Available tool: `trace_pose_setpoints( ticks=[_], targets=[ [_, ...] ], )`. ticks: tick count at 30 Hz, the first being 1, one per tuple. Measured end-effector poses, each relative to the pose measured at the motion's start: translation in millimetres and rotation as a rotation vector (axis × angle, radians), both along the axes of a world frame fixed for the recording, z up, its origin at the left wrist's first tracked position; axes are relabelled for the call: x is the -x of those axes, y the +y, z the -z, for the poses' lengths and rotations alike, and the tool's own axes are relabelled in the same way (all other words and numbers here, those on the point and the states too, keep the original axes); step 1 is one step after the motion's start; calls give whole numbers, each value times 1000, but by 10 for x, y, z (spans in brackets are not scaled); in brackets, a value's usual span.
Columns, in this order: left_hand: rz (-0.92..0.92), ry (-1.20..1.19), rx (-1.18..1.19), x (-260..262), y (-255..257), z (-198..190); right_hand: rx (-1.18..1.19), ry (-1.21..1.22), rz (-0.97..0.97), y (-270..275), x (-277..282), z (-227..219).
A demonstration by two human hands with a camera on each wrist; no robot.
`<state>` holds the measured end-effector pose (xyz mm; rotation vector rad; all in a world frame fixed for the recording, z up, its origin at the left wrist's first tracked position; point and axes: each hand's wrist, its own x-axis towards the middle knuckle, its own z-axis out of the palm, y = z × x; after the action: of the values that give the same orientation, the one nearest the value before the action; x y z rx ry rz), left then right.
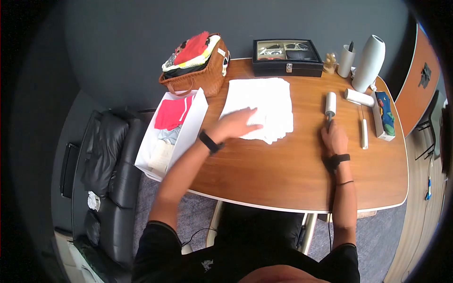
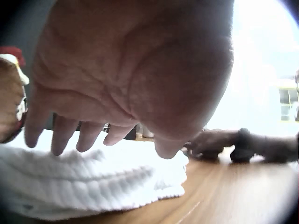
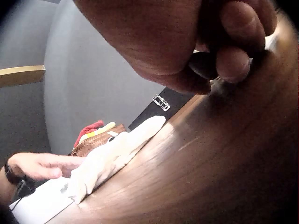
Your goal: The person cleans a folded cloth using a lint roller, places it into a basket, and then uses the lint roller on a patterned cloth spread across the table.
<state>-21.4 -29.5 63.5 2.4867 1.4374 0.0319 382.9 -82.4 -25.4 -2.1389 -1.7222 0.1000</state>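
Note:
A folded white towel (image 1: 271, 101) with a ribbed, fluffy look lies in thick layers at the middle of the table. Over its left part my left hand (image 1: 237, 124) is spread, its fingers straight; in the left wrist view the palm (image 2: 126, 70) faces the towel's layered edge (image 2: 93, 179). To the right, my right hand (image 1: 335, 140) grips the dark handle of a lint roller (image 1: 331, 101) low over the table, its white roll pointing away from me. Curled fingers (image 3: 233, 65) hide most of the handle in the right wrist view.
Left of the towel stand a white box (image 1: 185, 145) of folded clothes and a wicker basket (image 1: 207, 78) of clothes. A black glasses case (image 1: 288, 68) lies behind. At right are a white roll (image 1: 359, 97), a thin white-handled tool (image 1: 364, 134), a sock box (image 1: 386, 137) and a vase (image 1: 369, 66).

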Motion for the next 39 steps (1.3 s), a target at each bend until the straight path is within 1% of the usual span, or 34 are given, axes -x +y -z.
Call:
trace_pose_setpoints(
  ticks=[1,3,5,7,9,10,12,13,15,16,17,20,21,23,24,25,27,28,29,31,32,33,34,35,36,37,38,39],
  targets=[
    [71,-164,-25,183,238,-38,-7,2,-1,11,10,8],
    [-12,-329,61,449,740,-381,-15,5,27,0,22,20],
    [-161,-529,63,793,1246,-749,-53,-11,42,-8,20,56],
    [-363,-534,-226,1066,1547,-1021,-51,-34,28,29,-28,115],
    [-341,-353,-728,1443,2013,-948,-41,6,41,-2,17,38],
    [-342,-370,-731,1514,2136,-984,-49,21,24,-5,11,27],
    [-330,-48,-1161,1575,2268,-920,-51,13,14,-3,-4,55],
    [-350,-62,-1154,1567,2297,-875,-52,23,0,5,-11,61],
    [-451,31,-834,1556,2317,-895,-22,-18,9,24,-28,51],
    [-517,-12,-578,1560,2365,-911,-18,-20,4,18,-39,55],
    [-527,-16,-576,1531,2401,-909,-15,-15,3,19,-34,63],
    [-664,-13,-603,1512,2535,-875,-24,-39,-17,20,-43,94],
    [-661,-10,-602,1486,2438,-965,-34,-44,-29,4,-61,111],
    [-647,-360,-751,1410,2195,-1147,-41,-27,-21,-9,-44,100],
    [-606,-382,-853,1514,2311,-1137,-49,-7,-15,-9,-20,102],
    [-583,-365,-847,1379,2166,-1241,-40,15,1,10,-37,135],
    [-466,-423,-931,1116,1790,-1445,-49,-17,-28,46,-78,269],
    [-361,-448,-957,980,1644,-1499,-82,-33,-28,34,-51,302],
    [-334,-424,-931,846,1508,-1525,-112,-56,-28,28,-48,274],
    [-160,-419,-820,509,1206,-1438,-40,-25,-21,5,-20,138],
    [-145,-274,-659,298,964,-1355,-20,-13,5,3,-16,155],
    [-61,-264,-553,44,661,-1202,-56,-36,-21,30,-31,148],
    [-44,9,-445,-53,722,-794,-97,-62,-54,8,-24,137],
    [-48,166,-339,-406,284,-693,-102,-64,-39,-24,-7,106],
    [226,51,-330,-319,350,-107,-74,-62,-39,-25,8,55],
    [357,317,-617,-393,318,479,-47,-61,-41,-13,15,12],
    [400,396,-842,-581,-18,480,-12,-53,-32,-10,25,-7],
    [316,465,-1018,-664,-110,577,-11,-55,-20,-11,7,-8]
  ],
)
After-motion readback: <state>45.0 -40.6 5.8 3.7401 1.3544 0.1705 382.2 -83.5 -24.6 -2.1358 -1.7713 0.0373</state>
